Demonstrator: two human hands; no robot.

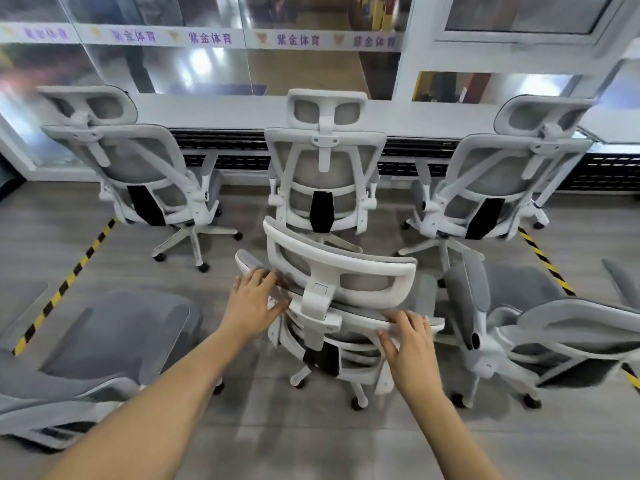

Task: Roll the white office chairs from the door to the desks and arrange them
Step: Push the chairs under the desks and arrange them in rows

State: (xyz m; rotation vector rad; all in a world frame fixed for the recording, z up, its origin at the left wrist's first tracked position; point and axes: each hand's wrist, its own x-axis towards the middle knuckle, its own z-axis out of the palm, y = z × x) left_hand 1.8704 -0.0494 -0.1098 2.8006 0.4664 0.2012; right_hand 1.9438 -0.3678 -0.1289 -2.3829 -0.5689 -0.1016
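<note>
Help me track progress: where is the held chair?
Head view, centre foreground: the held chair, gripped by left hand and right hand, stands just behind the middle chair at the desk.

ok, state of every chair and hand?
Held chair: upright, behind middle desk chair.
Left hand: holds its backrest top.
Right hand: holds backrest top.
Left desk chair: at desk.
Middle desk chair: at desk.
Right desk chair: at desk.
Near-left chair: loose, unheld.
Near-right chair: loose, unheld.
</note>
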